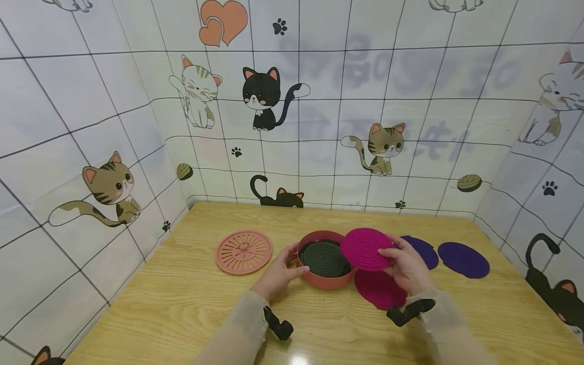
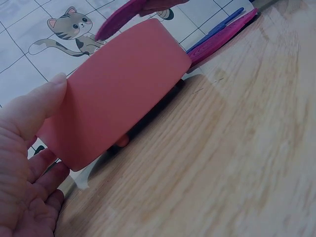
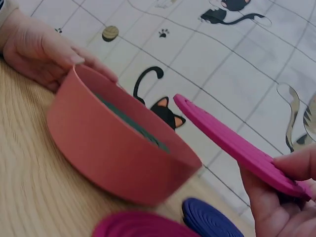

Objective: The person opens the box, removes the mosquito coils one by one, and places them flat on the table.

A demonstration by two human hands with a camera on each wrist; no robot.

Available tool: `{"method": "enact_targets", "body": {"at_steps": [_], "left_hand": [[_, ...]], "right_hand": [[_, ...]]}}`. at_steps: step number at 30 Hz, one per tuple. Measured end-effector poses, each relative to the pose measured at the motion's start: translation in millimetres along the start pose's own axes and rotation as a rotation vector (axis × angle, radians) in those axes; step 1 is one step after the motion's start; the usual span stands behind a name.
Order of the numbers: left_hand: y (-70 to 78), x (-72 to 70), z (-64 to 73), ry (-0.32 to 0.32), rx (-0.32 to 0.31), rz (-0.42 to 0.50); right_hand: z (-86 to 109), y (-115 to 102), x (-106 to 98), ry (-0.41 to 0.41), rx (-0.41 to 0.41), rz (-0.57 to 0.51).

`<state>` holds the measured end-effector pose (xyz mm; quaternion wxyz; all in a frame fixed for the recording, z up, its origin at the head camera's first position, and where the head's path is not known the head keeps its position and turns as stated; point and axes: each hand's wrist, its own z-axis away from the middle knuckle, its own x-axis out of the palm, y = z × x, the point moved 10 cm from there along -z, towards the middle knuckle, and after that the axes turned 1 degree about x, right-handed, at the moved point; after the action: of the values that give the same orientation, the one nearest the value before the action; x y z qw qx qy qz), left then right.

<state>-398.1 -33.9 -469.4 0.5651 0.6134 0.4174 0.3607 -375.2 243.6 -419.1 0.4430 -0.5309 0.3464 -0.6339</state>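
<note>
My right hand pinches a pink mosquito coil between thumb and fingers. In the head view the coil overlaps the right rim of a round coral box; the right wrist view shows it raised above the rim. A dark green coil lies flat inside the box. My left hand holds the box at its left side, the thumb against the outer wall. Another pink coil rests on the table, right of the box and partly under the held coil in the head view.
A coral slotted lid lies flat on the wooden table, left of the box. To the right are two purple-blue coils, the nearer one partly hidden by my right hand. A cat-printed sheet surrounds the table's back and sides.
</note>
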Motion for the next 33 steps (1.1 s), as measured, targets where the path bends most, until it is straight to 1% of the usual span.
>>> {"method": "enact_targets", "body": {"at_steps": [8,11,17,20,25,33], "left_hand": [[0.9,0.6,0.8,-0.001,-0.009,-0.012],[1.0,0.7,1.3,-0.003,-0.013,-0.01],[-0.5,-0.8,0.4,0.006,-0.021,-0.035],[-0.8,-1.4,0.2,0.01,-0.022,-0.049],[-1.0,-1.4,0.2,0.008,-0.017,-0.048],[-0.6,-0.9,0.4,0.009,-0.018,-0.034]], "right_hand": [[13.3,-2.0,-49.4,-0.041,0.004,-0.075],[18.9,-1.6,-66.4,-0.055,-0.002,-0.074],[28.3,3.9,-99.1,-0.056,0.026,-0.094],[32.7,7.6,-115.1,-0.029,0.053,-0.077],[38.5,14.6,-138.3,0.013,0.108,-0.014],[44.6,19.6,-165.1,0.018,0.159,0.078]]}}
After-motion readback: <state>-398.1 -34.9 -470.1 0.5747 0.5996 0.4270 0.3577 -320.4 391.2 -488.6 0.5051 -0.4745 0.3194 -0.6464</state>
